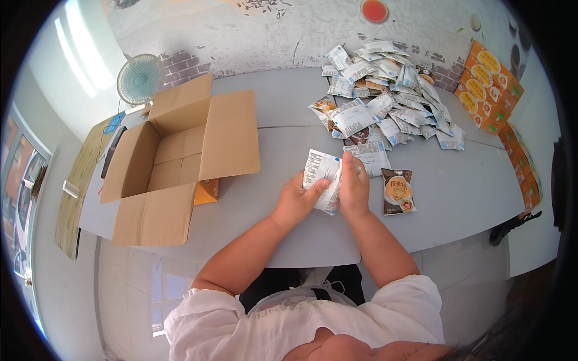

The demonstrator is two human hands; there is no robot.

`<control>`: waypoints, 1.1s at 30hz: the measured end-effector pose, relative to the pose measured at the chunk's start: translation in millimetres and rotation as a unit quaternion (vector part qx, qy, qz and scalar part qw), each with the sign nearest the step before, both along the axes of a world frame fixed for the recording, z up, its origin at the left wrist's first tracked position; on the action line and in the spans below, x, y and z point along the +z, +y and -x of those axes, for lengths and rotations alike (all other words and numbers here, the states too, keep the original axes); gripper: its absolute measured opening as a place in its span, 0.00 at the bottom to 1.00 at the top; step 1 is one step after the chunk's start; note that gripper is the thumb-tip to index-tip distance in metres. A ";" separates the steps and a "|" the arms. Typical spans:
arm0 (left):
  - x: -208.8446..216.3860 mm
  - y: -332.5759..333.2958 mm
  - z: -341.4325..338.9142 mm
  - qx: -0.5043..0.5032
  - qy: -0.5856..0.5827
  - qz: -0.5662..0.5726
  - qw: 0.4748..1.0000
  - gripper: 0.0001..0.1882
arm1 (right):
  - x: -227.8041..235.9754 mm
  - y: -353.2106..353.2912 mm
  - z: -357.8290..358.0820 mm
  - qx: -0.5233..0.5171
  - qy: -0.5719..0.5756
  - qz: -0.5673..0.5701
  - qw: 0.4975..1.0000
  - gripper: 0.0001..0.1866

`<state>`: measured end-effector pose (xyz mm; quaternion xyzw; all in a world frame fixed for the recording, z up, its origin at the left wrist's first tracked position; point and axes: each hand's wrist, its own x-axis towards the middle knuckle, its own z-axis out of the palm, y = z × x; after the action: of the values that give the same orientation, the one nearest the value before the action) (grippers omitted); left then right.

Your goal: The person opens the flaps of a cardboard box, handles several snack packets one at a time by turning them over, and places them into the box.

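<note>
My left hand (297,198) is closed round the lower left side of a white printed sachet (322,169), its thumb lying across the front. At the sachet's right edge is my right hand (354,188), fingers upright and pressed together against it. Whether more than one sachet is between my hands I cannot tell. Just beyond the right hand a white sachet (374,157) lies flat on the grey table (283,141). To the right lies a brown sachet (398,191) with a picture of a cup, front side up.
A large heap of sachets (409,102) covers the table's far right. On the left stands an open cardboard box (174,153), flaps spread, over an orange carton (206,191). Orange cartons (489,90) are stacked at the right edge. A round fan (141,79) stands behind the box.
</note>
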<state>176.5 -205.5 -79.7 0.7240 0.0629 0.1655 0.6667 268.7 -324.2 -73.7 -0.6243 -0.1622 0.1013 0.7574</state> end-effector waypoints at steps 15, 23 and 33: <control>-1.3 -12.6 2.8 0.046 -0.129 -0.013 0.991 0.21 | 10.4 6.7 22.1 0.025 -0.066 0.027 0.997 0.29; 0.9 -9.9 -3.7 0.082 -0.095 0.027 0.992 0.25 | 12.0 5.6 18.1 0.001 -0.137 0.067 0.988 0.28; -8.4 -2.1 -7.5 0.172 -0.090 0.054 0.980 0.22 | 8.6 13.4 30.6 0.042 -0.200 0.108 0.973 0.26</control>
<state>183.9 -207.6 -88.1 0.6472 0.1346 0.3384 0.6697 238.1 -310.8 -65.1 -0.7026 -0.3247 0.0230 0.6328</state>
